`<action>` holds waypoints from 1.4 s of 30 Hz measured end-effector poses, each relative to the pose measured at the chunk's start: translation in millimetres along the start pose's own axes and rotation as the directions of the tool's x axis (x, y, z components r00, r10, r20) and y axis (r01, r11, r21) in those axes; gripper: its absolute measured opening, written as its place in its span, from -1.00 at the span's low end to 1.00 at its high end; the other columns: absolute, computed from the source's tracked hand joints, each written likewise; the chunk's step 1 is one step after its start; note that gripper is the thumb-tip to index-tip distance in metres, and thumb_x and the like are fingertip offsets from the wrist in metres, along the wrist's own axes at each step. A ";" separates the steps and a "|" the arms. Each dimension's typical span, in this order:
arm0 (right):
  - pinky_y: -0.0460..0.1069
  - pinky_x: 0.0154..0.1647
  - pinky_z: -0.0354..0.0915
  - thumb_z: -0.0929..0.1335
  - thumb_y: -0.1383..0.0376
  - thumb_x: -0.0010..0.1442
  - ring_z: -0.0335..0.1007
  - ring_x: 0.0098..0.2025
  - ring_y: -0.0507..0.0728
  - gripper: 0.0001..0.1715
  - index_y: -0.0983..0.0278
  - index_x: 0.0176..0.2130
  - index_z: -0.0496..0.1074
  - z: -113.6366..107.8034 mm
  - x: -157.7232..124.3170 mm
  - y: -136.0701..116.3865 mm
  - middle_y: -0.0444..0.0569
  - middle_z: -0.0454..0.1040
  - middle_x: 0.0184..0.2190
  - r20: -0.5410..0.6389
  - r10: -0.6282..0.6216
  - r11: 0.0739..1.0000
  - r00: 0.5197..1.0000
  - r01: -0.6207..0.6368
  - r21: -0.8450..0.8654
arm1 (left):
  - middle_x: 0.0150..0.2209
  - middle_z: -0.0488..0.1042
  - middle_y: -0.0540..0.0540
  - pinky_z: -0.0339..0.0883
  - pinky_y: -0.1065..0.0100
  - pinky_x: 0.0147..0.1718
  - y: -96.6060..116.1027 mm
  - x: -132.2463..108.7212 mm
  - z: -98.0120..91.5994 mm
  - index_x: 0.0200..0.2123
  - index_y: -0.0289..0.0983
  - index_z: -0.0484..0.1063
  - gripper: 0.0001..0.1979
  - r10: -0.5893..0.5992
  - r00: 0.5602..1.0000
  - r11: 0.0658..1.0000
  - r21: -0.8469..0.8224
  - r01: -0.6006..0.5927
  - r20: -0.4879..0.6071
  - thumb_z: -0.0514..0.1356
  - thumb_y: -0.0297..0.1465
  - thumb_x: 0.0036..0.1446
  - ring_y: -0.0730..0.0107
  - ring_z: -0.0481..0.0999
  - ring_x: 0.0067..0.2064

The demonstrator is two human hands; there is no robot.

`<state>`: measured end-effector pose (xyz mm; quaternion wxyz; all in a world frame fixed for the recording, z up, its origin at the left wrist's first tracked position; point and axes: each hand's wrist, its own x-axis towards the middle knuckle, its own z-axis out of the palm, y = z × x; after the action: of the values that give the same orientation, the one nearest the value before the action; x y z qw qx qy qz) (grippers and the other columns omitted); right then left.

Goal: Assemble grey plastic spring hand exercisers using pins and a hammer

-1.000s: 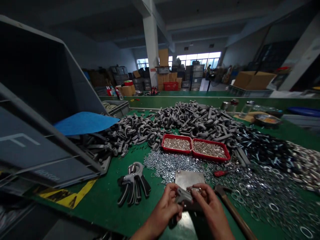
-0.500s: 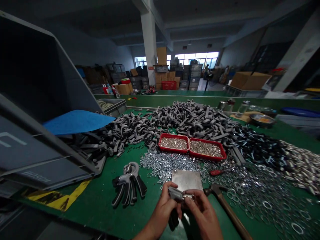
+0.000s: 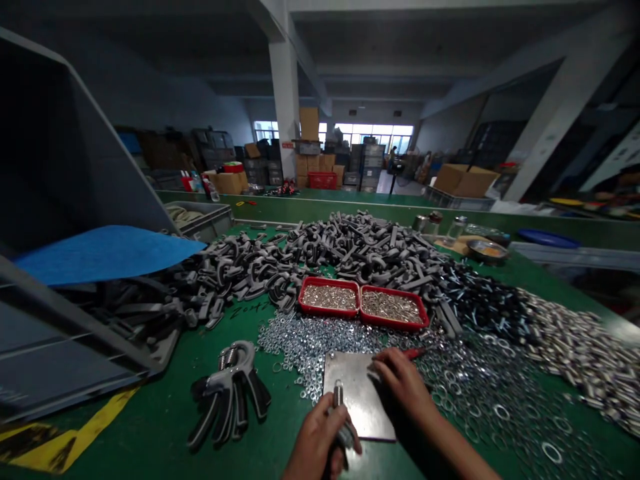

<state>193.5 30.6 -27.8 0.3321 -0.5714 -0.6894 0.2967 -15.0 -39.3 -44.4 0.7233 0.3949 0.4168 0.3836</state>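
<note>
My left hand (image 3: 320,433) is closed round a grey-and-black hand gripper (image 3: 344,435), its coil spring (image 3: 339,393) pointing up from my fingers. The lower part of this piece is hidden by the hand. My right hand (image 3: 403,380) reaches over the upper right of a flat metal plate (image 3: 357,373), fingers stretched left and slightly bent, with nothing visible in them. Just beyond it lies a red-handled tool (image 3: 414,353). Several assembled hand grippers (image 3: 233,387) lie bunched to the left.
Two red trays (image 3: 330,312) of small metal parts stand behind loose nuts (image 3: 300,340). Grey handles (image 3: 370,250) are heaped farther back. Metal rings (image 3: 500,413), black parts with bolts (image 3: 480,293) and metal sleeves (image 3: 575,333) spread right. A tipped grey crate (image 3: 85,360) borders the left.
My right hand has let go of the spring end and moved up and right to the plate. The left hand keeps the hand gripper, now turned spring-up. The hammer is no longer visible.
</note>
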 end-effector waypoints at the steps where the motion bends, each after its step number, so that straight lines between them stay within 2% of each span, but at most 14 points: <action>1: 0.11 0.04 0.25 0.29 0.22 0.25 0.39 -0.09 0.26 -0.79 0.24 -0.29 0.49 -4.7 15.8 10.0 0.05 0.49 -0.25 -0.038 -0.007 0.997 0.999 0.004 -0.076 | -0.43 0.54 -0.06 0.03 0.54 -0.74 4.4 3.5 -1.4 -0.24 -0.24 0.28 -0.50 0.042 0.999 0.999 0.016 -0.041 -0.033 0.14 0.11 0.15 0.64 0.19 -0.71; 4: 0.11 0.06 0.19 0.31 0.37 0.17 0.35 -0.08 0.27 -0.86 0.24 -0.37 0.47 -10.2 52.7 32.7 0.08 0.48 -0.26 -0.041 0.005 0.986 0.999 -0.012 -0.168 | -0.29 0.58 -0.14 0.17 0.53 -0.71 23.4 11.7 -6.7 -0.18 -0.26 0.31 -0.49 0.104 0.993 0.994 0.050 -0.102 -0.052 0.14 0.10 0.16 0.58 0.34 -0.64; 8: 0.08 0.02 0.18 0.31 0.42 0.13 0.35 -0.11 0.25 -0.82 0.21 -0.47 0.39 -10.1 68.3 42.4 0.06 0.49 -0.30 -0.043 0.020 0.985 0.999 -0.027 -0.173 | -0.39 0.56 -0.07 0.09 0.56 -0.68 44.4 24.4 -13.4 -0.31 -0.27 0.34 -0.54 0.138 0.982 0.986 0.114 -0.124 -0.130 0.27 0.03 0.07 0.64 0.26 -0.67; 13: 0.10 -0.03 0.26 0.31 0.29 0.16 0.40 -0.14 0.24 -0.94 0.19 -0.33 0.39 -19.1 53.5 25.5 0.00 0.51 -0.27 -0.051 0.041 0.999 0.998 -0.040 0.020 | -0.47 0.50 -0.01 0.10 0.51 -0.64 55.0 42.1 -7.6 -0.40 -0.26 0.35 -0.57 0.291 0.897 0.950 0.207 -0.232 -0.331 0.24 0.02 0.11 0.57 0.24 -0.63; 16: 0.07 -0.25 0.38 0.29 0.16 0.23 0.48 -0.32 0.19 -0.84 0.19 -0.25 0.35 -8.4 29.4 0.8 -0.08 0.50 -0.37 0.058 0.064 0.977 0.996 -0.075 0.201 | -0.42 0.51 -0.05 0.24 0.45 -0.51 56.6 45.3 3.8 -0.37 -0.27 0.42 -0.58 0.374 0.883 0.909 0.304 -0.286 -0.286 0.14 -0.01 0.22 0.46 0.37 -0.52; 18: 0.05 -0.38 0.41 0.31 0.10 0.25 0.47 -0.46 0.14 -0.78 0.20 -0.25 0.33 5.5 11.3 -16.5 -0.13 0.48 -0.47 0.187 0.087 0.898 0.978 -0.158 0.411 | -0.38 0.51 -0.07 0.30 0.41 -0.38 55.9 44.1 10.8 -0.31 -0.26 0.44 -0.62 0.399 0.891 0.888 0.333 -0.317 -0.215 0.13 -0.05 0.26 0.36 0.45 -0.40; 21: 0.03 -0.43 0.41 0.43 0.09 0.18 0.40 -0.55 0.07 -0.70 0.24 -0.29 0.34 24.8 -7.6 -34.3 -0.17 0.46 -0.55 0.360 0.086 0.603 0.929 -0.336 0.724 | -0.35 0.48 -0.08 0.31 0.35 -0.29 52.7 39.5 14.8 -0.26 -0.23 0.40 -0.69 0.399 0.895 0.878 0.365 -0.309 -0.202 0.09 -0.10 0.30 0.28 0.47 -0.31; 23: 0.01 -0.44 0.40 0.46 0.14 0.17 0.38 -0.55 0.04 -0.72 0.26 -0.29 0.38 32.3 -12.3 -38.8 -0.17 0.46 -0.55 0.408 0.069 0.459 0.910 -0.392 0.797 | -0.30 0.48 -0.11 0.31 0.30 -0.20 49.2 36.1 12.3 -0.25 -0.21 0.39 -0.73 0.410 0.881 0.867 0.400 -0.296 -0.237 0.10 -0.13 0.29 0.22 0.48 -0.23; 29: 0.00 -0.29 0.39 0.49 0.18 0.17 0.46 -0.45 0.05 -0.74 0.28 -0.24 0.43 28.0 -11.1 -40.8 -0.12 0.52 -0.46 0.516 0.009 0.342 0.856 -0.488 0.803 | -0.05 0.49 -0.22 0.17 0.14 0.13 33.8 34.8 -0.8 -0.12 -0.19 0.42 -0.73 0.413 0.853 0.862 0.439 -0.254 -0.319 0.19 -0.19 0.18 0.01 0.35 0.16; 32: 0.02 -0.21 0.37 0.51 0.13 0.12 0.49 -0.37 0.08 -0.68 0.26 -0.22 0.44 24.0 -13.8 -43.8 -0.10 0.55 -0.40 0.532 0.016 0.370 0.847 -0.499 0.784 | 0.04 0.45 -0.28 0.06 0.06 0.22 30.9 38.0 -0.3 -0.05 -0.21 0.38 -0.67 0.380 0.864 0.853 0.487 -0.188 -0.331 0.17 -0.16 0.19 -0.03 0.28 0.23; 34: 0.01 -0.30 0.36 0.49 0.10 0.12 0.48 -0.42 0.10 -0.69 0.24 -0.26 0.45 24.8 -17.5 -44.6 -0.11 0.53 -0.45 0.458 0.066 0.511 0.887 -0.424 0.748 | 0.06 0.44 -0.30 0.04 0.03 0.23 33.3 38.2 3.0 -0.03 -0.22 0.37 -0.64 0.358 0.866 0.854 0.496 -0.154 -0.349 0.15 -0.13 0.20 -0.04 0.28 0.23; 36: 0.03 -0.30 0.37 0.46 0.13 0.16 0.49 -0.39 0.15 -0.78 0.21 -0.27 0.48 26.8 -22.1 -44.2 -0.08 0.54 -0.43 0.259 0.072 0.754 0.963 -0.223 0.618 | 0.04 0.46 -0.28 0.09 0.04 0.21 38.2 35.6 7.2 -0.04 -0.21 0.38 -0.64 0.347 0.867 0.865 0.480 -0.148 -0.358 0.14 -0.11 0.21 -0.04 0.31 0.21; 38: 0.08 -0.16 0.38 0.41 0.25 0.23 0.51 -0.22 0.21 -0.87 0.15 -0.16 0.51 28.4 -26.5 -43.6 -0.03 0.59 -0.27 0.034 -0.097 0.927 0.995 0.078 0.367 | 0.00 0.50 -0.26 0.16 0.06 0.17 43.8 30.4 10.9 -0.07 -0.20 0.40 -0.64 0.347 0.869 0.870 0.467 -0.158 -0.352 0.13 -0.09 0.21 -0.04 0.34 0.18; 42: 0.11 -0.06 0.39 0.29 0.42 0.32 0.49 -0.08 0.24 -0.42 0.05 0.26 0.23 31.7 -31.2 -46.7 0.04 0.57 -0.04 -0.106 -0.517 0.855 0.849 0.519 -0.016 | -0.05 0.53 -0.24 0.29 0.11 0.05 48.1 20.5 11.5 -0.10 -0.21 0.42 -0.59 0.333 0.869 0.880 0.451 -0.148 -0.365 0.17 -0.03 0.17 -0.05 0.42 0.10</action>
<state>144.6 -9.1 -13.8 0.4398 -0.3774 -0.7971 0.1699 -8.2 -5.1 -3.8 0.4592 0.4919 0.5834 0.4548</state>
